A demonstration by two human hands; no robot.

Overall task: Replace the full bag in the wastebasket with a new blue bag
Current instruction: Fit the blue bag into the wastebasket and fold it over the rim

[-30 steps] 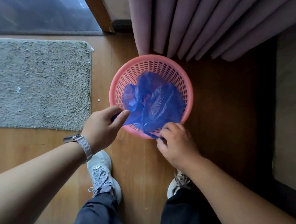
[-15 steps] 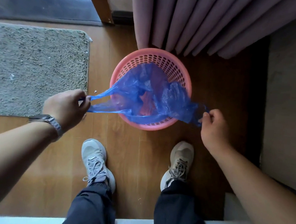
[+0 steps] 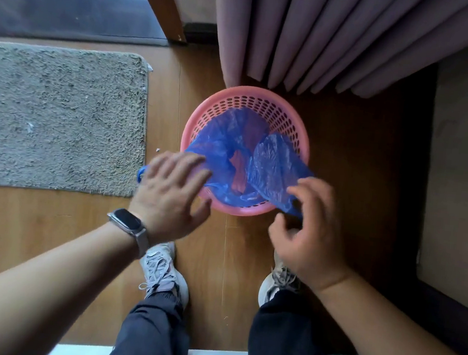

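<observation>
A pink perforated wastebasket (image 3: pixel 304 144) stands on the wooden floor below the curtain. A thin blue bag (image 3: pixel 227 142) lies crumpled inside it and drapes over the near rim on both sides. My left hand (image 3: pixel 168 191) lies palm down with fingers spread on the bag's left end at the rim. A blue bit of the bag pokes out left of that hand. My right hand (image 3: pixel 307 233) has curled fingers pinching the bag's right end just outside the near-right rim. Both hands are blurred.
A grey shaggy mat (image 3: pixel 58 117) lies on the floor to the left. Mauve curtains (image 3: pixel 312 36) hang just behind the basket. A dark panel edge (image 3: pixel 416 166) runs along the right. My two shoes (image 3: pixel 163 273) stand just in front of the basket.
Both hands, which had stretched the bag wide apart, have come back in to the basket's near rim. The bag has slackened, and my left hand has flattened on it.
</observation>
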